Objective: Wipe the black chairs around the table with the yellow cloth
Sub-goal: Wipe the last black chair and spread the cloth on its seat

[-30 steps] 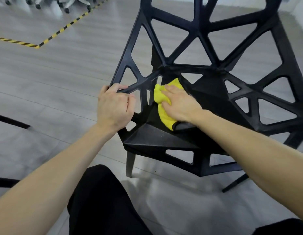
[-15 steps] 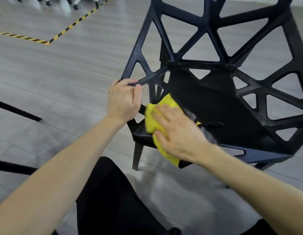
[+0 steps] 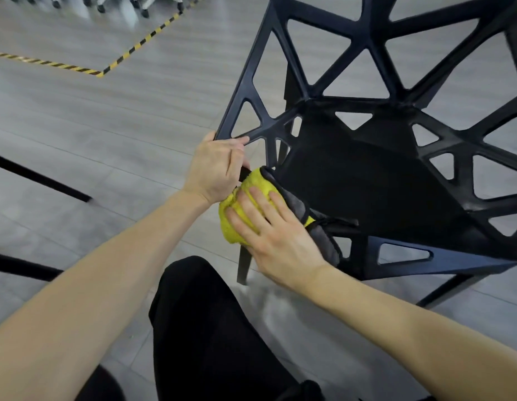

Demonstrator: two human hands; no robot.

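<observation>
A black chair (image 3: pixel 367 180) with triangular cut-outs fills the right half of the view, its seat facing me. My left hand (image 3: pixel 216 169) grips the front end of the chair's left armrest bar. The yellow cloth (image 3: pixel 239 206), grey on its underside, is bunched over the seat's front left corner. My right hand (image 3: pixel 274 233) lies on top of it, fingers spread and fairly straight, pressing it against the seat edge. The cloth's grey edge shows to the right of my fingers.
Grey plank floor (image 3: pixel 106 117) lies all around. Black and yellow hazard tape (image 3: pixel 106 68) marks the floor at the upper left, with castor chair bases (image 3: pixel 121 4) beyond it. Thin black legs (image 3: pixel 40 178) of other furniture cross the left edge. My black trousers (image 3: pixel 211 328) are below.
My right hand has swept the cloth from the back left of the seat forward to its front left corner. My left hand has kept its grip on the armrest.
</observation>
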